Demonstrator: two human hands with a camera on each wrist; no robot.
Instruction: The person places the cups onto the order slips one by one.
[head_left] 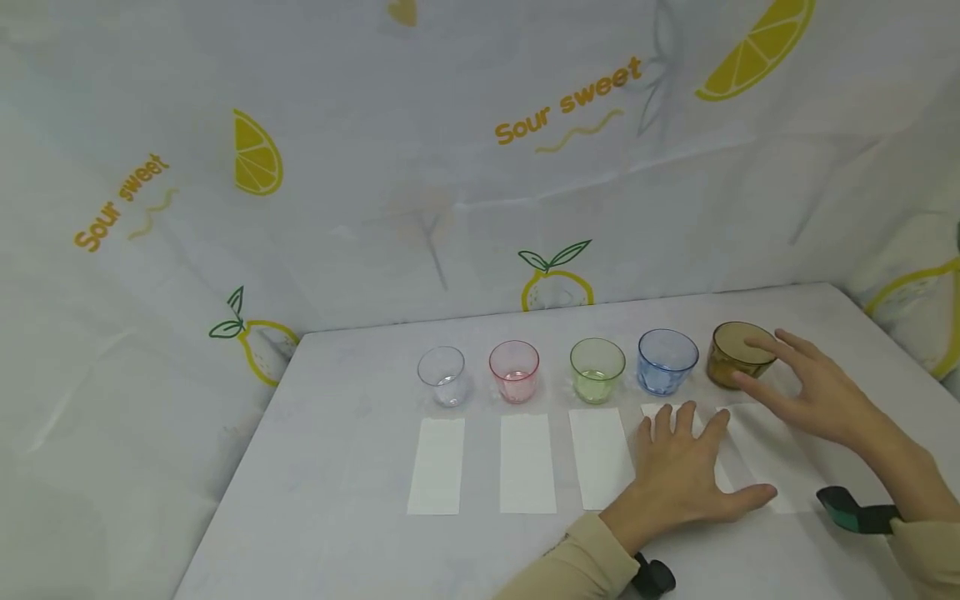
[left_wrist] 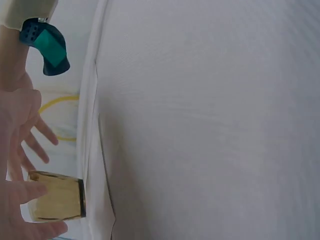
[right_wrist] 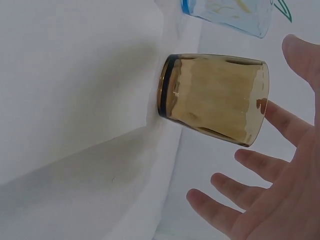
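Note:
An amber glass (head_left: 738, 354) stands upright at the right end of a row of glasses. My right hand (head_left: 817, 396) hovers at its right side, fingers and thumb spread. In the right wrist view the index fingertip overlaps the rim of the amber glass (right_wrist: 215, 97), and the thumb is apart from it. My left hand (head_left: 678, 471), palm down with fingers spread, is over the white paper strips in front of the blue glass (head_left: 663, 367). It grips nothing. Left wrist view: the left fingers overlap the amber glass (left_wrist: 60, 195) from the side.
Left of the blue glass stand a green glass (head_left: 597, 372), a pink glass (head_left: 514, 373) and a clear glass (head_left: 442, 377). White paper strips lie in front of them, such as the leftmost strip (head_left: 437, 467). A lemon-print cloth (head_left: 375, 233) hangs behind the table (head_left: 315, 467).

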